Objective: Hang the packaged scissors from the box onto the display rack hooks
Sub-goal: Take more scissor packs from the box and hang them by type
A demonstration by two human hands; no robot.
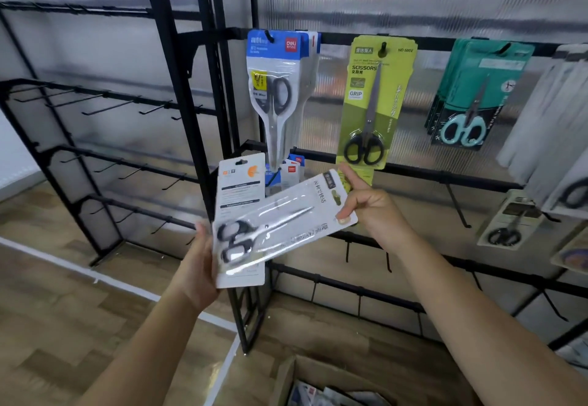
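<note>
My left hand (199,262) grips an upright white scissors pack (238,182) by its lower left edge. Across it lies a second white pack with black-handled scissors (280,227), tilted up to the right; my right hand (366,205) pinches its top end, and its handle end rests by my left hand. Both packs are held in front of the black display rack (413,171). On the top bar hang blue packs (280,87), a green pack (372,103) and teal packs (471,93). The cardboard box (318,383) sits on the floor below, between my arms.
A second black rack (111,100) with several bare hooks stands to the left. More scissors packs hang at the far right (509,221). Bare hooks (458,208) stick out of the lower bars to the right of my right hand. The floor is wood with a white line.
</note>
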